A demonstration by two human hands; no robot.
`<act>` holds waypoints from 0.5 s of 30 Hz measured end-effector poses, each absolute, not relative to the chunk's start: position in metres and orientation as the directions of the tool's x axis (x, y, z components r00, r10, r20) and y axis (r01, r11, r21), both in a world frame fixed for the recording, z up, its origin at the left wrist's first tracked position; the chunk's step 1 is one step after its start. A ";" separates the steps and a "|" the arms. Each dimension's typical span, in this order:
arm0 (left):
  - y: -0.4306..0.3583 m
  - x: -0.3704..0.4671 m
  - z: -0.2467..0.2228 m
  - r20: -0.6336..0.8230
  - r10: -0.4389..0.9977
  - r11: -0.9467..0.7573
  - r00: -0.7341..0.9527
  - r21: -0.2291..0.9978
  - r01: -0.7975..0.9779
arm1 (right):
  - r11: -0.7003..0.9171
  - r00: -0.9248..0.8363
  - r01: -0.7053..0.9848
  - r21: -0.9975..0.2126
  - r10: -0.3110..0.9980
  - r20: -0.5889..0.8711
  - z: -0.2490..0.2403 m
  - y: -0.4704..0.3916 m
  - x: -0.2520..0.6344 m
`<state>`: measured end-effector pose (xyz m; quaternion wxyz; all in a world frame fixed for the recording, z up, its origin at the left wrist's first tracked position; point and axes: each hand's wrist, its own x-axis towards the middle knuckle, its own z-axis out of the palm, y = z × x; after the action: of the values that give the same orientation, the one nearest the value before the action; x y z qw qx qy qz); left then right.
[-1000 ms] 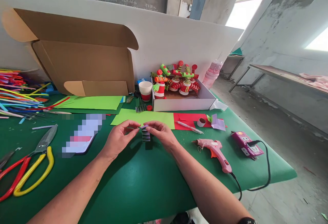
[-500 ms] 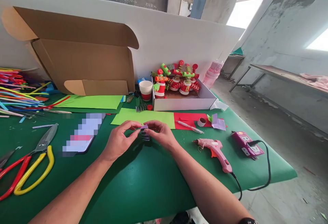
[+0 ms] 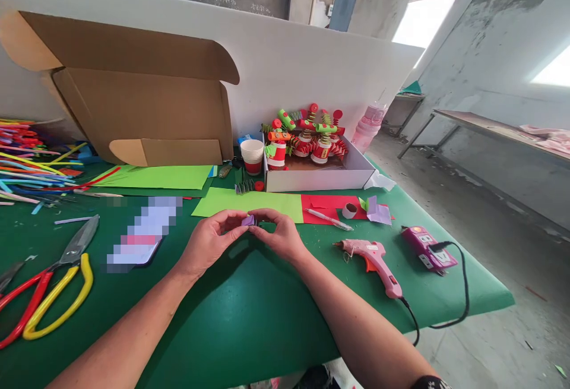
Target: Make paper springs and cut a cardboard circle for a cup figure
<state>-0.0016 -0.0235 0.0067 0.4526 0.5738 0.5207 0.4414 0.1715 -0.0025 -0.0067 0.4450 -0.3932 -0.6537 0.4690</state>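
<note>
Between the fingertips of both hands is a small folded purple paper strip [image 3: 248, 221], pressed into a compact stack. My left hand [image 3: 214, 240] pinches it from the left, thumb toward me. From the right, my right hand [image 3: 279, 236] grips the same piece with thumb and fingers. Part of the paper is hidden by the fingers. Just behind the hands lies a light green sheet [image 3: 214, 202], with a red sheet [image 3: 332, 204] beside it. A dark pleated paper strip [image 3: 244, 186] stands beyond, near a small red disc [image 3: 259, 186].
A pink glue gun [image 3: 374, 258] and its purple power box [image 3: 427, 247] lie right on the green table. Scissors [image 3: 66, 276] and a phone [image 3: 146, 228] are left. Behind stand paper cups [image 3: 252, 154], a white box [image 3: 316, 182] of paper figures and an open cardboard box [image 3: 146, 104].
The purple pleated strip hung down below the fingers earlier; now it is gathered up flat between both hands' fingertips. The hands have stayed in nearly the same place.
</note>
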 end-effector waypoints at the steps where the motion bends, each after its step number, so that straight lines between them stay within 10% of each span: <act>1: -0.023 -0.001 0.006 0.011 0.997 -0.024 0.071 0.982 0.187 | 0.272 -0.286 0.125 -0.954 0.931 0.228 -0.007 -0.003 0.171; 15: -0.024 -0.001 0.010 -0.055 0.994 0.051 0.098 0.997 0.050 | 0.405 -0.264 0.265 -0.875 0.903 0.338 -0.001 -0.009 0.168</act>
<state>-0.0015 -0.0238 0.0096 0.5253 0.5225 0.4994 0.4491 0.1680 -0.0089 -0.0014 0.4457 -0.4115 -0.7099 0.3579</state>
